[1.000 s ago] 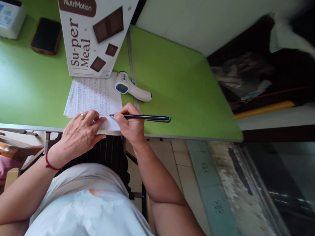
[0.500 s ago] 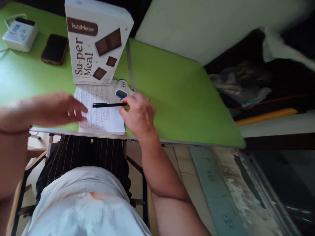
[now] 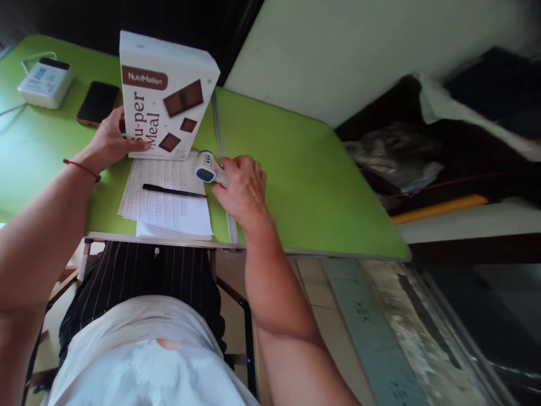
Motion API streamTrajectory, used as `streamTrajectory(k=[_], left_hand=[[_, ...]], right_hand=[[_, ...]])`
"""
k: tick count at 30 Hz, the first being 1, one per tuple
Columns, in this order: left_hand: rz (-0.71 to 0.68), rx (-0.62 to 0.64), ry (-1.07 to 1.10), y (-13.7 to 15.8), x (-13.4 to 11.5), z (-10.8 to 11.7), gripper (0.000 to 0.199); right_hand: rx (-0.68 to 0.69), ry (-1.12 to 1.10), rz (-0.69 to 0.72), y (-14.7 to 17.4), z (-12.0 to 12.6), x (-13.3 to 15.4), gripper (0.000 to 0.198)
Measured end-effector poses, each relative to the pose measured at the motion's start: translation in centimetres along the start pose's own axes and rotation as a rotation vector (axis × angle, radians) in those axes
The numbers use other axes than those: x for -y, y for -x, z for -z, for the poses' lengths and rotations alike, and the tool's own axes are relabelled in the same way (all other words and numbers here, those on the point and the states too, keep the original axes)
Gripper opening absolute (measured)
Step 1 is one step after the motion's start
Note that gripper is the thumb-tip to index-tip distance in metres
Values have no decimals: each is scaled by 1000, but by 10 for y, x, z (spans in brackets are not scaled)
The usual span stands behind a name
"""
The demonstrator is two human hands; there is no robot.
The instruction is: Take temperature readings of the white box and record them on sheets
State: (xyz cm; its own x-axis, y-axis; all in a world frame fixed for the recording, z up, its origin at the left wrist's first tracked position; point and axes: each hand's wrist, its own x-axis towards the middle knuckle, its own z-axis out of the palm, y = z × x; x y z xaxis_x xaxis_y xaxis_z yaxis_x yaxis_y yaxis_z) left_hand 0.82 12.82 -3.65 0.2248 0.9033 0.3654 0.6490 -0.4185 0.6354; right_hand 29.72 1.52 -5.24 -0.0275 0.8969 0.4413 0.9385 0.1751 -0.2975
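My left hand grips the lower left side of an upright white "Su-per Meal" box, thumb across its front and fingers behind the edge. The box stands at the top of several printed paper sheets. A black pen lies across the sheets, touched by neither hand. My right hand is closed around the handle of a white and blue infrared thermometer, just right of the papers. Its display end points left, and most of the handle is hidden by my fingers.
The green folding table has a metal seam running beside the papers. A phone and a white device with cables are at the back left. A pale wall rises behind; a cluttered dark shelf is at the right.
The pen has left my right hand and lies on the papers. That hand has moved to the thermometer's handle. My left hand has reached forward and taken hold of the box.
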Motion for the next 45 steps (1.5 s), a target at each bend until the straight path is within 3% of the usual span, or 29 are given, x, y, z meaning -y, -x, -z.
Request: streamTrajectory(k=[3,6,9,11,13,16,19,23,31,40,45], left_hand=[[136,14,170,-2,-8,5,83],[130,-2,302,-2,-11,6,76],[85,10,429,0,-12,1,76],[62,-26,515,3,-14,-3,72],[44,-59,575,6,-19,-8,63],[15,-45,618,9,-26,-15,54],[-20,-20,616,11,-26,-21,50],[-38,7,533,10,-23,-23,50],[34,57,399,13,-29,-15,50],[7,72,476,11,-21,-17,64],[12,54,456,11,-20,-17,61]], right_hand=[[34,44,-53,-10,-7,-21,39],[89,-33,-106,-14,-15,-30,33],[-58,-239,-198,-14,-16,-27,38],[-201,-456,-213,-15,-15,-17,37],[-247,-714,-193,-14,-14,0,30],[-108,-1061,-204,-9,-17,33,27],[2,-1256,-269,2,-21,60,32],[76,-1307,-357,13,-25,72,36],[95,-1384,-518,15,-21,80,37],[58,-1361,-531,12,-23,80,37],[47,-1373,-531,13,-23,81,35]])
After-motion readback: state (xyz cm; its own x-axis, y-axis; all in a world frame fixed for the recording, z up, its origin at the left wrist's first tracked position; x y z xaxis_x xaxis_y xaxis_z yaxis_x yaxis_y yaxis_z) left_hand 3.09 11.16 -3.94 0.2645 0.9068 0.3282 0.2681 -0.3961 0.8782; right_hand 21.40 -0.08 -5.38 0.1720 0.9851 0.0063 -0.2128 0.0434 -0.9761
